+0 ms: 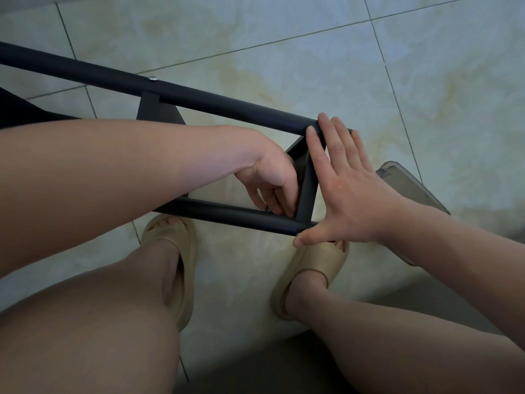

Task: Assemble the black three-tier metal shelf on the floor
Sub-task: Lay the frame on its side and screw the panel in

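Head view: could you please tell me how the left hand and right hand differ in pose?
The left hand has curled fingers pinching a small fastener at the near tube; the right hand lies open, fingers straight. The left hand works inside the shelf frame; the right hand spans its end, fingertips on the far tube, thumb by the near tube. Both touch the shelf frame.

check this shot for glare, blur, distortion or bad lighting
Head view: dim, flat light, no hard shadows, no glare on the floor tiles; its wide-angle lens slightly bows the upper tube and grout lines; left hand and right hand are sharp, but the small part the left hand pinches is lost in shadow.
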`<state>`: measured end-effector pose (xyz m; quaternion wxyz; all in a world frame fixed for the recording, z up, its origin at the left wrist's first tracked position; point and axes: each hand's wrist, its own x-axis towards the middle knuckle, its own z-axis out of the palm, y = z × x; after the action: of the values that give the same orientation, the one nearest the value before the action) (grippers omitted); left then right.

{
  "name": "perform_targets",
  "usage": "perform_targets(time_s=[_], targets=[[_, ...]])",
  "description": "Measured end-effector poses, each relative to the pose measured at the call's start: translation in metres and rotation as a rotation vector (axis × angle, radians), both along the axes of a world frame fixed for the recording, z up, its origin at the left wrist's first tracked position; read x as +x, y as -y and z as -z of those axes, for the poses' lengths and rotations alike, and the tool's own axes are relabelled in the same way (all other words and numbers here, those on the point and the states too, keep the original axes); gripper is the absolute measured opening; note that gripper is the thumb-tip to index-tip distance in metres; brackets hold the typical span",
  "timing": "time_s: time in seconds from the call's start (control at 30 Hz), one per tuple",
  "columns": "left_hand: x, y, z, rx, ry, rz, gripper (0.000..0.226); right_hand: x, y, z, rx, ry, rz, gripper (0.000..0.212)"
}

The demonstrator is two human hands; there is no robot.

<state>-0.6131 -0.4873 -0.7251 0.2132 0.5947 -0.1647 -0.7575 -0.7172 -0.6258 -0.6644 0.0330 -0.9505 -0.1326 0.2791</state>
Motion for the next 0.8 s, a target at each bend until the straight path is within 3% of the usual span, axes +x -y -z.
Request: perform_targets(time_s=[0.17,0.8], targets=[[-0.0011,0.0001,0.0039,0.023,-0.036,-0.024,0.006,0.0003,-0.0004,-0.0008,-0.001,-0.007,-0.001,0.159],[-0.0077,-0.0007,0.0077,-0.049,-0.061,-0.153,0.022,-0.0004,0.0012,0.0029,0.006,0.01,-0.005,0.157]])
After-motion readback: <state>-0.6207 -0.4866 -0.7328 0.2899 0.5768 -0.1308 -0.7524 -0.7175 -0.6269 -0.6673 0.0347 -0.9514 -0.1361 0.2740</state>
